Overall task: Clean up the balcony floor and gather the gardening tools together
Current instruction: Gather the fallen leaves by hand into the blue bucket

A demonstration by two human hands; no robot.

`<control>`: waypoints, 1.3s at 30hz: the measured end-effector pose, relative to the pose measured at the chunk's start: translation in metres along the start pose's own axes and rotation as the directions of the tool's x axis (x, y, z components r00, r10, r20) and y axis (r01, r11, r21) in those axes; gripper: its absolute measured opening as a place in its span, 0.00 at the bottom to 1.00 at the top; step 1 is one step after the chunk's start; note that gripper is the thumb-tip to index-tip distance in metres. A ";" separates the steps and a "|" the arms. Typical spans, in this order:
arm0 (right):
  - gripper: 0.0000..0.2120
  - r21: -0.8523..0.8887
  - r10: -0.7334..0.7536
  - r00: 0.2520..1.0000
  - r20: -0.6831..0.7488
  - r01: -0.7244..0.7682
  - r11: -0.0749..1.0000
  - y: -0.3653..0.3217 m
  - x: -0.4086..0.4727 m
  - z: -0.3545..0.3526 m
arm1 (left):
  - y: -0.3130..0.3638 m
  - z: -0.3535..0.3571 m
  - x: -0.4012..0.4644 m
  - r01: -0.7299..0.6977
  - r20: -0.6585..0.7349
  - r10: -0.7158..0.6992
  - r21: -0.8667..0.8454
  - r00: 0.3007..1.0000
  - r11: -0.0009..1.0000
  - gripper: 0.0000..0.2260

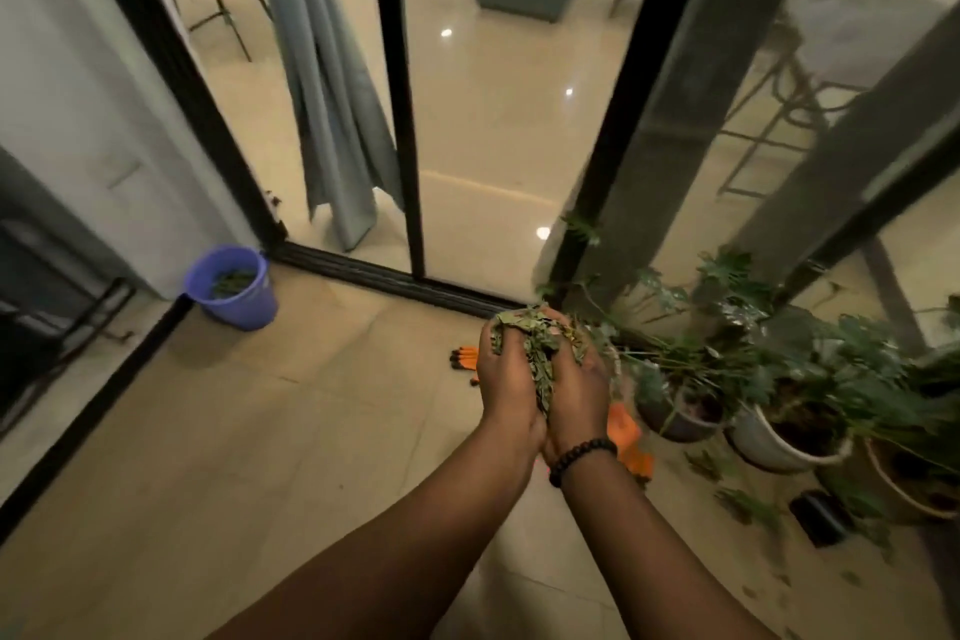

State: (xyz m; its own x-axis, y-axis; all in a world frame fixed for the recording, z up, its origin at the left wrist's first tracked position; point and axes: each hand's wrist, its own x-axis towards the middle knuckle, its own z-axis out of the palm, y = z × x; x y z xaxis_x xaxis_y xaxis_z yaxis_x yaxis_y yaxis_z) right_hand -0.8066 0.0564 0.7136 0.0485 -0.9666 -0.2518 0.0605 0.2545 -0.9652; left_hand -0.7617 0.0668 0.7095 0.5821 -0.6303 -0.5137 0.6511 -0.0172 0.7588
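Observation:
My left hand and my right hand are cupped together in front of me and hold a bundle of dry green leaves between them. A purple bucket with leaves inside stands on the tiled floor at the left, by the sliding door track. Orange gardening gloves with dark fingertips lie on the floor, one beyond my hands, another partly hidden behind my right wrist. More loose leaves lie on the floor at the right.
Several potted plants stand along the glass wall at the right. A small black object lies on the floor near them. The open sliding door and a grey curtain are ahead. A dark rack stands at the left.

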 end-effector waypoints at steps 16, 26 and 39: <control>0.12 -0.061 0.098 0.921 0.378 -0.081 0.995 0.036 0.014 0.266 | 0.137 -0.160 0.172 -0.165 -0.272 0.095 -0.250 0.958 0.954 0.12; 0.12 -0.058 0.169 0.886 0.432 -0.160 0.985 0.040 0.083 0.387 | 0.213 -0.181 0.282 -0.152 -0.363 0.097 -0.127 0.927 0.980 0.19; 0.11 -0.040 0.201 0.913 0.356 -0.200 0.979 0.058 0.102 0.501 | 0.287 -0.234 0.360 -0.075 -0.220 -0.007 -0.363 0.976 0.929 0.27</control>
State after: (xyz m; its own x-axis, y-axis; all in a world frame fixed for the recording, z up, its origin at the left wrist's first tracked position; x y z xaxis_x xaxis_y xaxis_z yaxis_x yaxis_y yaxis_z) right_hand -0.2982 -0.0110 0.6673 0.4114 -0.8199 -0.3982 0.0099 0.4409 -0.8975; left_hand -0.2509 0.0161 0.6489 0.6701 -0.4440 -0.5948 0.7380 0.3127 0.5980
